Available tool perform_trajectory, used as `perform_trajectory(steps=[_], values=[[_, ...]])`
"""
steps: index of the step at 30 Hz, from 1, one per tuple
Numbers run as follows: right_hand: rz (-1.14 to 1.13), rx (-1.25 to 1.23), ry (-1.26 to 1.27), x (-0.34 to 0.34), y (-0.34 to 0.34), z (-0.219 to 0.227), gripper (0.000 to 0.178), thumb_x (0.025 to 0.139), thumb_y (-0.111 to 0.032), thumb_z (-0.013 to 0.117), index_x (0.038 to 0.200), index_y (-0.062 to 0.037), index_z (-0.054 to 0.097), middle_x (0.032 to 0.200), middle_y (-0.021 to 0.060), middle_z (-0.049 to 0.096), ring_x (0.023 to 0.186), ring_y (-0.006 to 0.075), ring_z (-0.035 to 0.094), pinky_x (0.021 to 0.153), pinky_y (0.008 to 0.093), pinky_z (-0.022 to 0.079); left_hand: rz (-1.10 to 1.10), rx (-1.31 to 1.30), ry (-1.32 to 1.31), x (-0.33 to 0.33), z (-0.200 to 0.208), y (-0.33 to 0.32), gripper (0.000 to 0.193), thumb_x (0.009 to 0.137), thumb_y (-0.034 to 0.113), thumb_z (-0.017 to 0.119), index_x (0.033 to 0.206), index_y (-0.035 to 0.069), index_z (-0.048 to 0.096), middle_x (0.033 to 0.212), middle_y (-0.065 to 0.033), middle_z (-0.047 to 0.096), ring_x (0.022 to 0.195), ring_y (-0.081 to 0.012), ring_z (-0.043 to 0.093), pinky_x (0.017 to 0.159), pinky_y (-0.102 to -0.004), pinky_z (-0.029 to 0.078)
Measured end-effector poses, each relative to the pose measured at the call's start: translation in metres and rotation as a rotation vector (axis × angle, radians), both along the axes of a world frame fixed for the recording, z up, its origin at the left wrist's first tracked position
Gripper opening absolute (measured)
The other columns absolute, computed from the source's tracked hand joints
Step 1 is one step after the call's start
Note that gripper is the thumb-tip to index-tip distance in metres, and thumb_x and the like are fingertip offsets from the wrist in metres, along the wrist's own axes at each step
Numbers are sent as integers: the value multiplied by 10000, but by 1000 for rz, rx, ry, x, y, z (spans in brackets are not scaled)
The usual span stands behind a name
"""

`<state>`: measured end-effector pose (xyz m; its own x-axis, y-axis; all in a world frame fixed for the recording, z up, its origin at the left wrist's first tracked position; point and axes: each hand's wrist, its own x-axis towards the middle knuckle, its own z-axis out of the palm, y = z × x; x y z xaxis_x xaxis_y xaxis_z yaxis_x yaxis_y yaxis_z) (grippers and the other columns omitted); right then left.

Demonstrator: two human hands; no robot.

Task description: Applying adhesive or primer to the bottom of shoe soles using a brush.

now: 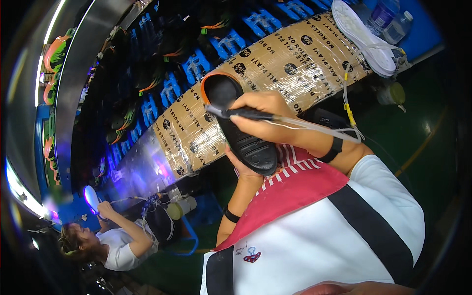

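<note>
Nearest first: left hand (246,168) has its fingers holding the near end of a black shoe sole (243,142), gripping along its 7 o'clock side. The sole sits between both hands, partly over the worktop (275,69), long axis running 11 to 5 o'clock, orange-rimmed rounded end at 11, plain black end at 5 toward the body. Right hand (269,102) is above it, fingers clenched round a black-handled tool (250,115) with a hose; its tip is by the sole's 10 o'clock edge, can't tell if it touches. Off at 7 o'clock there's a pale jar (181,208), contents hidden. Another yellowish jar (392,94) is near 3 o'clock, can't make out what's in it either. Farther out at 2 there's a white sole (366,37), then a purple-labelled bottle (383,17) and a clear bottle (397,29) just beside it, fill levels unclear.
</note>
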<state>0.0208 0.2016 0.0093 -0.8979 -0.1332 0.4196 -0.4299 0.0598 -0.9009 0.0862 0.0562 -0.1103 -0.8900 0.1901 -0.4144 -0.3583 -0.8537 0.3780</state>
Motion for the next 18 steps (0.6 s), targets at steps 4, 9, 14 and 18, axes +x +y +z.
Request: perform_trajectory(steps=[4, 9, 14, 18], values=[[-252, 120, 191, -3, 4, -2, 187, 715, -76, 674, 877, 2, 625, 746, 124, 626, 634, 216, 625, 573, 279, 474, -25, 67, 55, -1, 11, 7, 665, 844, 578, 293, 1315, 119, 392, 1268, -105, 481, 1129, -290, 490, 963, -425, 399], [-75, 301, 321, 2, -7, -12, 228, 680, -90, 696, 887, -32, 619, 751, 122, 625, 640, 259, 623, 549, 311, 476, 33, 24, 69, 1, 18, 11, 664, 841, 583, 317, 1318, 127, 391, 1282, -93, 463, 1149, -274, 472, 974, -411, 383], [72, 113, 212, 9, -3, 0, 222, 679, -83, 691, 881, -20, 624, 747, 127, 630, 633, 260, 620, 549, 300, 474, 91, -90, 181, -1, 13, 3, 669, 831, 600, 348, 1327, 153, 380, 1295, -92, 449, 1167, -268, 456, 998, -411, 361], [-165, 166, 226, 8, -4, -6, 202, 695, -91, 680, 876, -20, 626, 740, 130, 629, 623, 260, 616, 542, 301, 472, 22, 56, 117, 0, 16, 1, 709, 797, 615, 388, 1320, 135, 392, 1306, -91, 443, 1174, -268, 452, 1001, -405, 359]])
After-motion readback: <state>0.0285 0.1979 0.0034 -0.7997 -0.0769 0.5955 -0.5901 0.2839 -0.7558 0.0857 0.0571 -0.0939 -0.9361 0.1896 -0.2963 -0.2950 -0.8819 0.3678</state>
